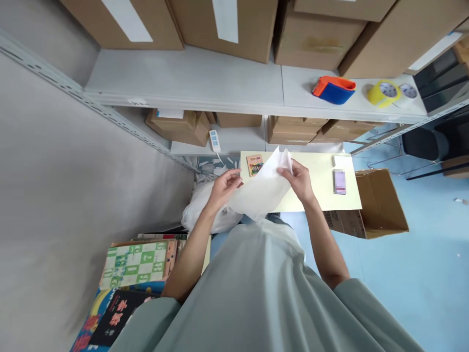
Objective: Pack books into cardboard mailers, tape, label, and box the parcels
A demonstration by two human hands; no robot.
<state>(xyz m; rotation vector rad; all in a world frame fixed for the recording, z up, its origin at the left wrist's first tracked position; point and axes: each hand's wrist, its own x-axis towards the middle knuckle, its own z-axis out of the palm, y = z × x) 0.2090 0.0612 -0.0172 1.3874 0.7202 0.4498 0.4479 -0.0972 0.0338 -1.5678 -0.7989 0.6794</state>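
White sheet (261, 190) is up, not flat | I see right hand (301, 183) pinch its top | left hand (223, 188) open, can't tell if touching | small book (253, 162) lies between hands, past sheet

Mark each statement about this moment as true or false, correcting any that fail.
1. The right hand grips the white sheet. True.
2. The open cardboard box is left of the table. False: the box is to its right.
3. The yellow tape lies on the table. False: the tape is on the shelf above.
4. The power strip rests on the lower shelf. True.
5. The left hand holds the small picture card. False: the card lies on the table.
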